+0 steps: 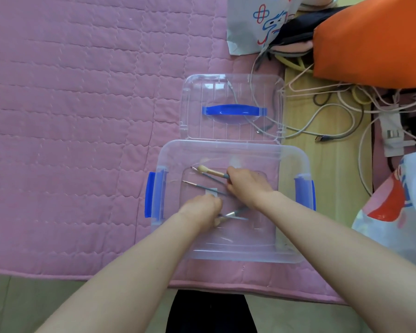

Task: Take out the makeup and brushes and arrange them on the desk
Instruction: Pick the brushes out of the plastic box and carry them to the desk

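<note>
Slim grey-handled brushes [211, 173] in both hands, inside clear box [228, 150]

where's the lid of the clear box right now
In the head view the lid lies flat on the pink quilt, just beyond the open box, blue handle up.

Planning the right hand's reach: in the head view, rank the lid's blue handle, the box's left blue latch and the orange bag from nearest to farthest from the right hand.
From the right hand, inside the clear box:
1. The lid's blue handle, straight beyond the hand on the removed lid.
2. The left blue latch, across the box on its left side; fairly close to the first.
3. The orange bag, far off at upper right.
</note>
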The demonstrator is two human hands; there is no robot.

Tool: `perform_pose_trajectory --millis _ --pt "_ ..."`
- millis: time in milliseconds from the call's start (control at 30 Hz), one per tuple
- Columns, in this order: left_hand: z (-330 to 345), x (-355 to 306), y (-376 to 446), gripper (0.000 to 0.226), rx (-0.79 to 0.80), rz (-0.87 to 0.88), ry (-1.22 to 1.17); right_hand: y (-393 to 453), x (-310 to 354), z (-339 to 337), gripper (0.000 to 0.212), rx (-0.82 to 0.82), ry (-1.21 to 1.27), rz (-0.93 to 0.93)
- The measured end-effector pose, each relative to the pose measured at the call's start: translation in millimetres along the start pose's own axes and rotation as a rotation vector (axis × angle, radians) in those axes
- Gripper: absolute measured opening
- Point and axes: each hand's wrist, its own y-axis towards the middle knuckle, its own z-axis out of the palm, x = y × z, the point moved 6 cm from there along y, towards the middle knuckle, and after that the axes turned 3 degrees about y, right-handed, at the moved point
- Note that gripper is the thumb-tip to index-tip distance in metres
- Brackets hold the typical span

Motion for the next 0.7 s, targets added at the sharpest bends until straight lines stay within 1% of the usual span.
perform_pose_trajectory --millis 67,100,200,333,467,567,633,700 --pt "1 -8 0 0.015 0.019 0.035 -0.035 2 3 1 0.020 0.001 -0.062 -0.012" --pt "1 -12 0 0.012 0.014 0.041 -0.055 3 3 1 0.018 0.006 -0.089 -0.017" --pt "-2 -20 3 0.023 -0.026 0.045 -0.044 2 -4 -2 0.016 0.062 -0.112 -0.009" --pt "-10 -27 7 0.027 -0.068 0.061 0.132 -3 -6 -13 0.019 0.129 -0.119 -0.025" --pt "-7 -28 6 0.026 -0.015 0.058 0.190 -8 1 -16 0.012 0.194 -0.027 -0.037" --pt "-2 -15 -1 0.030 0.036 -0.010 0.245 -10 5 -14 0.012 0.220 0.020 -0.017" --pt "-2 -8 -4 0.033 0.030 -0.049 0.266 -9 11 -10 0.011 0.215 0.051 0.000" --pt "-2 -8 -5 0.035 0.018 -0.052 0.284 -5 18 -5 0.010 0.198 0.114 0.005"
